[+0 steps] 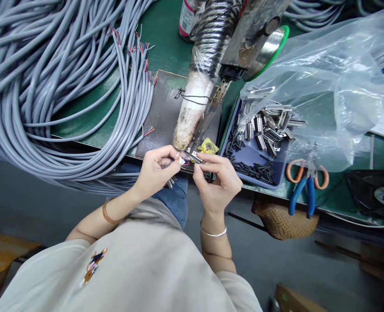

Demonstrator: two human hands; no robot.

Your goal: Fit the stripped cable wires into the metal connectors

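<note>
My left hand (157,170) is closed in a pinch on the stripped end of a grey cable, whose thin coloured wires (180,157) show at the fingertips. Between the thumb and fingers of my right hand (218,181) is a small metal multi-pin connector (196,158). Wires and connector are close together; whether they touch I cannot tell. Just above them is the lower end of a soldering iron (216,102), slanting down beside a white, scorched hose end (187,117). A crumpled yellow piece (208,146) lies right behind the connector.
Grey cables (91,86) with stripped ends cover the left side. A blue tray (278,175) at right holds metal connectors (271,125) and black sleeves (253,170), partly under a plastic bag (325,91). Pliers (301,195) and orange-handled scissors (295,170) overhang the table edge. A solder spool (268,54) hangs above.
</note>
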